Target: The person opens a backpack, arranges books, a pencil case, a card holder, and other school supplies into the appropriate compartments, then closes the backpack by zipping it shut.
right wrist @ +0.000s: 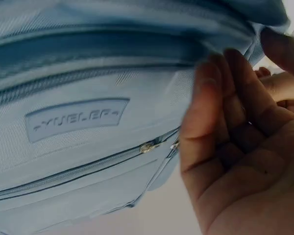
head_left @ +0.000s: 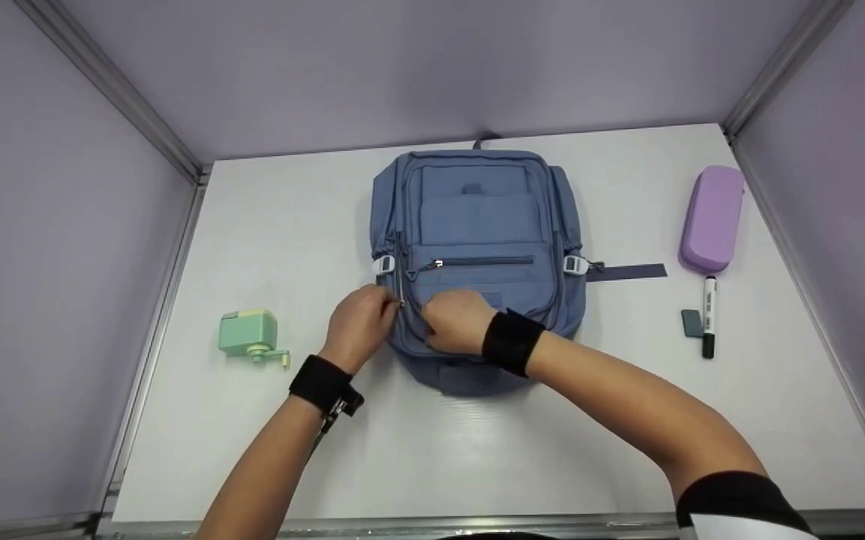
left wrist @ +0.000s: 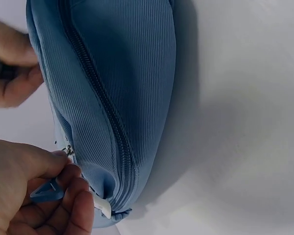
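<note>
A blue backpack [head_left: 481, 221] lies on its back on the white table, front pockets facing up. My left hand [head_left: 361, 322] is at its left edge and pinches a zipper pull [left wrist: 67, 151] between thumb and forefinger. The pull's blue triangular loop [left wrist: 47, 192] hangs against the palm. My right hand [head_left: 458, 321] lies over the lower front of the bag, its curled fingers gripping the fabric along the pocket's edge. In the right wrist view, a zipper [right wrist: 78, 78] runs open toward these fingers, beside a raised name patch [right wrist: 77, 119].
A green pencil sharpener [head_left: 248, 334] with a crank stands at the left. On the right lie a purple case [head_left: 713, 217], a black-and-white marker [head_left: 710, 315] and a small dark green block [head_left: 692, 323]. A dark strap [head_left: 631, 272] sticks out from the bag's right side.
</note>
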The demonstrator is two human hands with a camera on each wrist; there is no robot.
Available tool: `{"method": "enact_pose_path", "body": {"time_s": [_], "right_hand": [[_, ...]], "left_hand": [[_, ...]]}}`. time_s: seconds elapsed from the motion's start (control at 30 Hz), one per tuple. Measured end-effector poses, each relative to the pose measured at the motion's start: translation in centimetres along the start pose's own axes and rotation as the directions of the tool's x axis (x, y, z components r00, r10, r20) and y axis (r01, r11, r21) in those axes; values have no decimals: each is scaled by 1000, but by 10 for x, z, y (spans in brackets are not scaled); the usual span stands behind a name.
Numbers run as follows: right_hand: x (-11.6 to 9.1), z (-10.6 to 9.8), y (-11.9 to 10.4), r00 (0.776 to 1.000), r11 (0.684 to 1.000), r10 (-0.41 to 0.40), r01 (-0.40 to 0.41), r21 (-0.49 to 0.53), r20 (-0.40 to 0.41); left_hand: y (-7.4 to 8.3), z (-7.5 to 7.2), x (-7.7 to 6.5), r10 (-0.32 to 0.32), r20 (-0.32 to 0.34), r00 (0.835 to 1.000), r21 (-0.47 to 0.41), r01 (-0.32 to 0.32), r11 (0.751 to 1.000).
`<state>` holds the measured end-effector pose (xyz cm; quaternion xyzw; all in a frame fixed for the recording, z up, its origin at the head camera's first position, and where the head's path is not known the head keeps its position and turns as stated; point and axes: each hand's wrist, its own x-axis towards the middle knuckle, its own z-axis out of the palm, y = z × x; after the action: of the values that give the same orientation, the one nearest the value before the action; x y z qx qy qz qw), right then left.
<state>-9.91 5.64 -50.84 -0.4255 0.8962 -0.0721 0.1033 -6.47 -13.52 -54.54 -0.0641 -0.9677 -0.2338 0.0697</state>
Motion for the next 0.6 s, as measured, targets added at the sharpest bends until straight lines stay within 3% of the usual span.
{"method": "enact_pose_path", "body": {"time_s": [0.1,0.23,0.43,0.6], "right_hand": [[-3,3,-5,1000,999,2,-1,-41,7],[-7,8,-7,998,997,-22,17,-75,-60],[-10,8,-4,992,1000,24,-24,-1,-120],[-13,6,0,990,999,17,-12,38,-141]], "left_hand": [[0,-1,0,-23,6,1000,-4,23,1000],[0,-2,0,-53,21,998,-26,53,998],[2,-4,-4,-85,42,995,-96,89,991],[10,-8,-12,-114,63,991,-139,122,983]]}}
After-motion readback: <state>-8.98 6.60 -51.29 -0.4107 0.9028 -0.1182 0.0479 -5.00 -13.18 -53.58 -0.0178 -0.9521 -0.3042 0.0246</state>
